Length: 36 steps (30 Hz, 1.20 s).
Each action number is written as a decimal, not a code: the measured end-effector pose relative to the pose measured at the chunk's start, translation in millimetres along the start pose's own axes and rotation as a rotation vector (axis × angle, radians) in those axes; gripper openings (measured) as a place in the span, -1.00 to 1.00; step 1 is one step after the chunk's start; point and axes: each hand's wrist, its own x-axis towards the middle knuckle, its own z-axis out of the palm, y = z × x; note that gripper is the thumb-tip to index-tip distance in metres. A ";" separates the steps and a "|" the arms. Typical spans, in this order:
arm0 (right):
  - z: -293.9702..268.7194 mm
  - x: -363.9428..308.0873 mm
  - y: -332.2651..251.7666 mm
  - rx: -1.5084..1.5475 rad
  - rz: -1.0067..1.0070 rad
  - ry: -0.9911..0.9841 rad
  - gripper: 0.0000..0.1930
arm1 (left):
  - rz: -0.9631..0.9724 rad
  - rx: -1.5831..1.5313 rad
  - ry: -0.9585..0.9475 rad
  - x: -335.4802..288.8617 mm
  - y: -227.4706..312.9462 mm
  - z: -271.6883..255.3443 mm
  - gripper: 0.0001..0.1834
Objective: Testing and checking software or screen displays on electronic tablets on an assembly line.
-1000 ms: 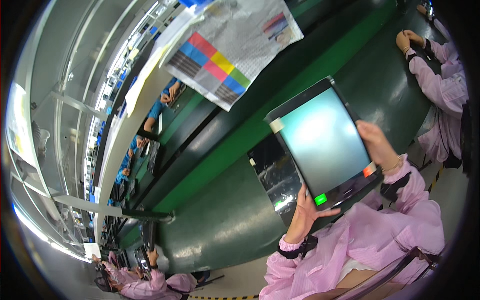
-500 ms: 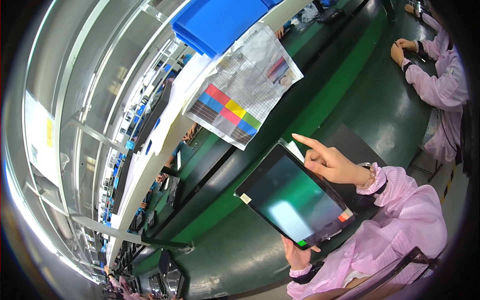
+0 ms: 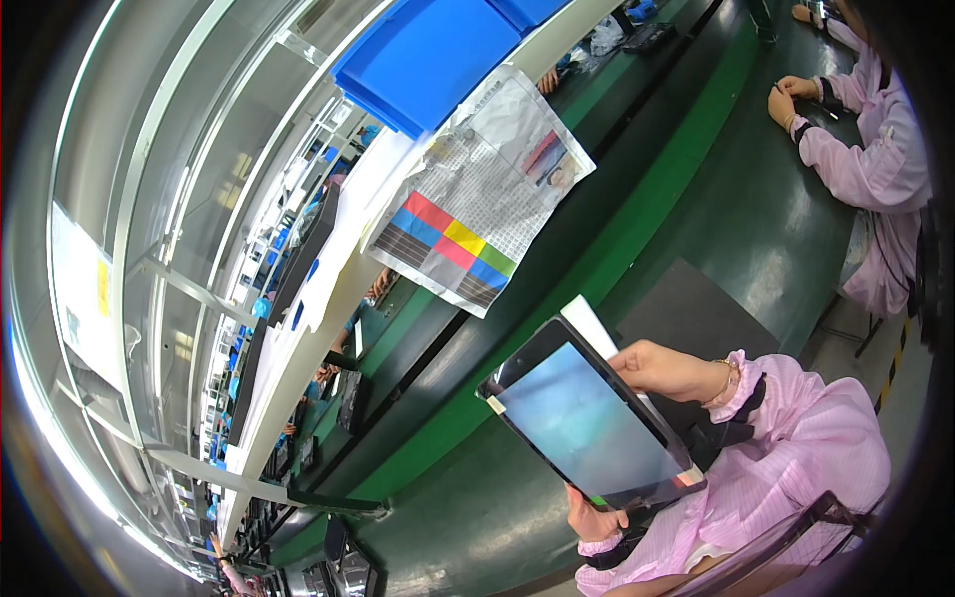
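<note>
So, working across from the left: there's a long white shelf [image 3: 298, 328] running away along the far edge of the green counter [image 3: 696, 199], and a sheet of paper with coloured blocks [image 3: 477, 199] hangs off it, just under some blue bins [image 3: 438, 50].

Then the main thing, the tablet [image 3: 587, 423]. It's up in the air over the near edge of the counter, tilted, not resting on anything. A dark mat [image 3: 686, 308] lies on the counter right behind it.

The left hand [image 3: 595, 517] is under the tablet's lower edge, fingers wrapped up around the back, so it's gripping and carrying most of the weight. The right hand [image 3: 662, 368] is at the upper right edge, closed loosely on the rim, thumb side toward the screen, next to a white strip [image 3: 597, 328] poking out from behind.

Handling-wise I'd say: flat, stiff slab, moderately light, but the glass front looks glossy, so probably slick and definitely fragile if it drops flat or on a corner. Best hold is by the edges or frame, two opposite sides like this, with fingers on the back and off the screen. Pinching one corner alone looks risky to me.

Far right, another person in a pink coat [image 3: 875, 169] sits at the counter's far end with both hands on it.
</note>
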 end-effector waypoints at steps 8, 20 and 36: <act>-5.2 -13.7 -31.3 0.198 0.060 -0.042 -0.41 | -0.102 -0.897 0.049 35.7 11.8 2.1 -0.46; -19.8 34.6 -75.1 0.235 -0.298 0.195 -0.55 | 0.007 -0.567 -0.195 126.5 78.8 12.1 -0.23; -34.0 75.3 -75.7 0.210 -0.302 0.216 -0.54 | -0.004 -0.515 -0.205 155.6 81.4 2.2 -0.14</act>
